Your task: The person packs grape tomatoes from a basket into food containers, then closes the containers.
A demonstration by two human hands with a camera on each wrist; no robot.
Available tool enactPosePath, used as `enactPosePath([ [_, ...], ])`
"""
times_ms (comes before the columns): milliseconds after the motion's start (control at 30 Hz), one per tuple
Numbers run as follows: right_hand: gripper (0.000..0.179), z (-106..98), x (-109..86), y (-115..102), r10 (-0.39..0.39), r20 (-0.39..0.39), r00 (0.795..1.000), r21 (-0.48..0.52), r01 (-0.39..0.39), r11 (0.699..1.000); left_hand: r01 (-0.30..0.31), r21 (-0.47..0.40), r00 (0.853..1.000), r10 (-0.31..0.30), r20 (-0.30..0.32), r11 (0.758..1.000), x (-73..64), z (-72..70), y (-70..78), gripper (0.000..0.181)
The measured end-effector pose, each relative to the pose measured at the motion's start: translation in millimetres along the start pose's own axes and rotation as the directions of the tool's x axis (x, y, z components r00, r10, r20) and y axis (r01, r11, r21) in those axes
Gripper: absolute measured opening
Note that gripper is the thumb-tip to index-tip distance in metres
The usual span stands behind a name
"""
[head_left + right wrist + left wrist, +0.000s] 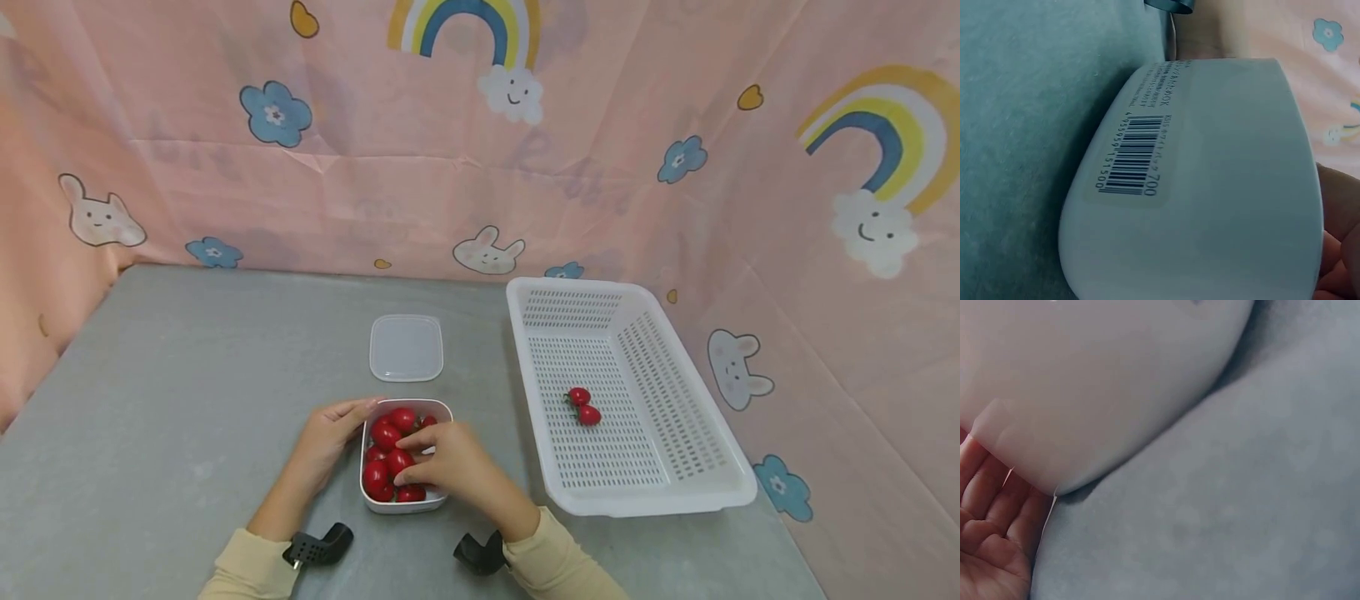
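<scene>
A white square container (pixel 405 507) stands on the table, with several red cherry tomatoes (pixel 386 436) inside. My left hand (pixel 324 446) rests against its far left corner, fingers lying along the outer wall; in the left wrist view the fingers (pixel 988 487) reach behind the container (pixel 1097 394) and the tips are hidden. Reaching over the right rim, my right hand (pixel 453 462) has its thumb and forefinger on either side of one tomato (pixel 400 463) among the others. In the right wrist view, the container wall (pixel 1241 175) bears a barcode label (pixel 1132 150).
To the right stands a large white perforated basket (pixel 551 454) holding two cherry tomatoes (pixel 588 415). A translucent square lid (pixel 407 348) lies on the grey table (pixel 187 400) beyond the container. A pink patterned cloth (pixel 375 192) hangs along the back and right side.
</scene>
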State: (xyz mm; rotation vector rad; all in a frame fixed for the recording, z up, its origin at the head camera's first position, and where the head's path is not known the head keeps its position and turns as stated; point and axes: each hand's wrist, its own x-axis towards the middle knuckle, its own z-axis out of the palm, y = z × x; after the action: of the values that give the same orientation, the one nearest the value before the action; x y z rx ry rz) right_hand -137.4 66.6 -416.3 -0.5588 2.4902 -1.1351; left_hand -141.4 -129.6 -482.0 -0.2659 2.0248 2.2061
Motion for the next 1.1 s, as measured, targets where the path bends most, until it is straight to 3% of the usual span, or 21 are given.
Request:
enactPosePath([
  [367,0.025,-10,-1.2,-7,0.058,-0.071,0.996,0.177,-0.045,0.983,-0.003,0.008,1.0,0.003,0.012,1.0,0.7,-1.1,0.1,0.038],
  [600,0.029,-39,-8.8,-30,0.047,-0.084,0.995,0.376,-0.012,0.926,-0.004,-0.001,1.0,0.004,0.022,1.0,1.4,-1.2,-0.6,0.039],
  [900,0.025,-79,-16.4,-42,0.031,-0.184,0.982,0.334,0.033,0.942,0.009,0.004,1.0,-0.009,-0.011,1.0,1.7,-1.1,0.4,0.038],
  [1100,0.029,-102,-15.5,-37,0.066,-0.244,0.968,0.377,0.031,0.926,0.013,0.004,1.0,-0.012,-0.01,1.0,0.9,-1.5,0.6,0.038],
])
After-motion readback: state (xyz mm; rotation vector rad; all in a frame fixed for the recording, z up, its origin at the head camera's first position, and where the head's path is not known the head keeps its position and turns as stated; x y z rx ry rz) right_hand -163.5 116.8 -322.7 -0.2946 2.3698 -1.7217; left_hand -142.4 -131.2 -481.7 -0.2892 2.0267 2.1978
